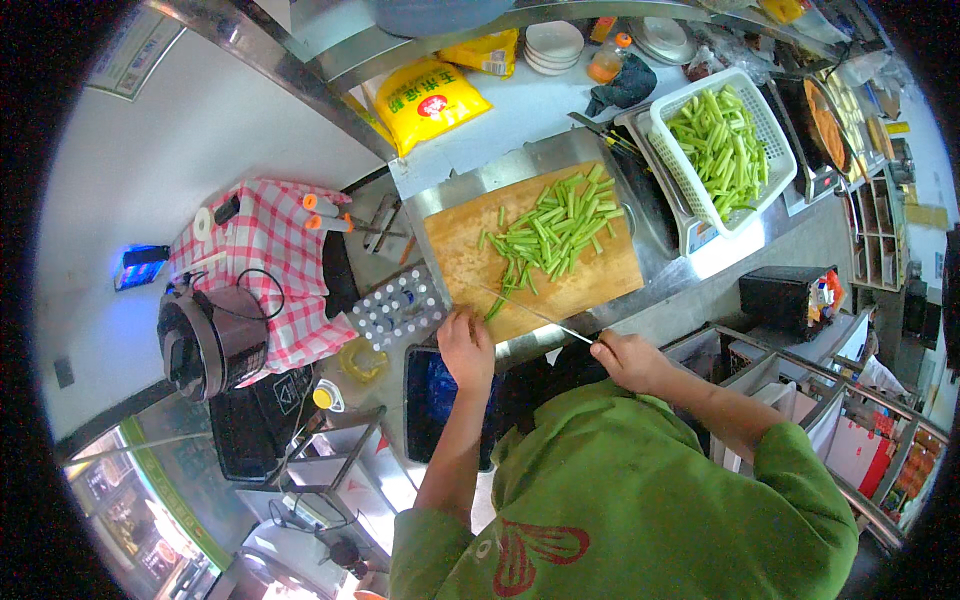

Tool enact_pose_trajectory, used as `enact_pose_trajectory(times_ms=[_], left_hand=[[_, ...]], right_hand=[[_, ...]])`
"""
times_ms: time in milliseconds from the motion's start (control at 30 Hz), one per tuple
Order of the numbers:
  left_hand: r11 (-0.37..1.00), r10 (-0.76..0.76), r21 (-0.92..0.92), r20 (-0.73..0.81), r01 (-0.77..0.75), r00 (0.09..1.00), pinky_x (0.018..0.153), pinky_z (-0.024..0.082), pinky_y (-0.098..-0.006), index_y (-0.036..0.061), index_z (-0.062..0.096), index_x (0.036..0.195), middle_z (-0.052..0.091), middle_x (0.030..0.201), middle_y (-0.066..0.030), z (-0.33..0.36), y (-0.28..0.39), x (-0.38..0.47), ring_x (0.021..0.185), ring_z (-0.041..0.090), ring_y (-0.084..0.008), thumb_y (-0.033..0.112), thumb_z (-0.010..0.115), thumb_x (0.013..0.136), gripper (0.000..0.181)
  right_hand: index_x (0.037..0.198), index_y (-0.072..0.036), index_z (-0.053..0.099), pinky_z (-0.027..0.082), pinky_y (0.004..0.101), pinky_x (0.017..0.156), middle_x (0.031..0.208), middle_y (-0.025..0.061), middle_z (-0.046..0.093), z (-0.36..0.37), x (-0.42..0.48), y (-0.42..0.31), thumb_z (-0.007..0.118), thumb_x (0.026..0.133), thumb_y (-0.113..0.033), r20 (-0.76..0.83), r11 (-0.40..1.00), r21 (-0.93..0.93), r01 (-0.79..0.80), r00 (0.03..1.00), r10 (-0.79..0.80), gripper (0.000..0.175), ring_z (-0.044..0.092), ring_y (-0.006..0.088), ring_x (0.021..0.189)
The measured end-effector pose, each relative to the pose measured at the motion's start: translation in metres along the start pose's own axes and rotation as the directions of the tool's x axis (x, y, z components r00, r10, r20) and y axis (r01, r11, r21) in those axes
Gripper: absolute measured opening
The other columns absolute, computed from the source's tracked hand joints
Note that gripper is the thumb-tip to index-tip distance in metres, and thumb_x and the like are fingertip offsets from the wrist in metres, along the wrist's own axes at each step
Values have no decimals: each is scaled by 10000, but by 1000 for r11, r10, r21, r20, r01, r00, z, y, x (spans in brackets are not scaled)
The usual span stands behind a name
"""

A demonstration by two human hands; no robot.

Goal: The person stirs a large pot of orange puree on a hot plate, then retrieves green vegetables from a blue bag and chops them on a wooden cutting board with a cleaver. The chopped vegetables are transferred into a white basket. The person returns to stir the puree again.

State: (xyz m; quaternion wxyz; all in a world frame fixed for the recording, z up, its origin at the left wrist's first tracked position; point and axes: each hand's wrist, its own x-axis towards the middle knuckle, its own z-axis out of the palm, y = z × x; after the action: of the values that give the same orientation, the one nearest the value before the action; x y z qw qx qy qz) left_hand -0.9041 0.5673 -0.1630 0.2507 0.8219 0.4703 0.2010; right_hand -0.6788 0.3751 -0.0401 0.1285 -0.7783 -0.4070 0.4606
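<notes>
A wooden cutting board (pixel 457 247) lies on the steel counter, with a loose pile of cut green stalks (pixel 559 229), apparently celery, on it. My right hand (pixel 630 361) grips the handle of a knife (pixel 541 316), whose thin blade reaches left over the board's near part. At the board's near left corner is my left hand (pixel 466 341), fingers bent beside the lower end of a few green stalk pieces (pixel 504 296); whether it pinches one cannot be told. A white plastic basket (pixel 780 154) full of cut stalks stands on a scale (pixel 694 236) to the right.
Yellow bags (pixel 427 105), stacked white bowls (pixel 553 45), an orange-capped bottle (pixel 609 58) and a black cloth (pixel 626 84) are behind the board. Left of the counter are shrink-wrapped bottles (pixel 399 306) and a rice cooker (pixel 217 341) by a checked cloth (pixel 274 255). A dark bin (pixel 431 397) stands below.
</notes>
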Motion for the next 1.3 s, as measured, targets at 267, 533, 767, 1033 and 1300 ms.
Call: enact_pose_trajectory(times_ms=[267, 533, 767, 1033, 1300], left_hand=[[994, 101, 33, 79, -104, 992, 903, 543, -474, 37, 725, 1151, 685, 1151, -153, 13, 8, 1, 1054, 658, -386, 95, 723, 890, 267], [989, -101, -94, 137, 115, 985, 887, 562, -455, 26, 720, 1209, 697, 1153, -190, 19, 10, 12, 1044, 683, -385, 70, 672, 938, 279], [937, -244, -258, -2, 236, 970, 820, 561, -441, 42, 719, 1156, 715, 968, -173, 20, 23, 21, 918, 686, -378, 69, 668, 941, 223], [986, -156, 76, 144, 146, 977, 775, 537, -501, 34, 652, 922, 670, 914, -145, 24, 45, 14, 882, 667, -384, 199, 730, 913, 183], [979, -199, 63, 128, 193, 971, 770, 544, -508, 40, 649, 922, 675, 909, -163, 16, 36, 0, 899, 672, -405, 151, 694, 916, 121]], right_hand=[[1097, 4, 589, 526, 653, 795, 916, 318, 709, 35, 21, 6, 465, 1118, -449, 31, 996, -73, -50, 998, 52, 470, 685, 542, 890], [1097, 5, 612, 522, 639, 791, 916, 318, 697, 42, 30, 15, 475, 1119, -429, -99, 985, 147, 86, 993, -72, 456, 671, 559, 901], [1095, 7, 609, 512, 628, 788, 902, 324, 684, -6, -9, 29, 491, 1120, -406, -165, 991, 132, 39, 986, -17, 430, 666, 552, 897], [1087, -10, 627, 516, 647, 770, 879, 314, 696, -10, -10, 36, 462, 1118, -469, -41, 1000, -13, -11, 999, 11, 489, 671, 552, 869], [1138, -28, 626, 534, 657, 794, 904, 301, 718, -18, 4, 30, 437, 1117, -503, 107, 991, -135, 26, 994, -11, 511, 690, 544, 892]])
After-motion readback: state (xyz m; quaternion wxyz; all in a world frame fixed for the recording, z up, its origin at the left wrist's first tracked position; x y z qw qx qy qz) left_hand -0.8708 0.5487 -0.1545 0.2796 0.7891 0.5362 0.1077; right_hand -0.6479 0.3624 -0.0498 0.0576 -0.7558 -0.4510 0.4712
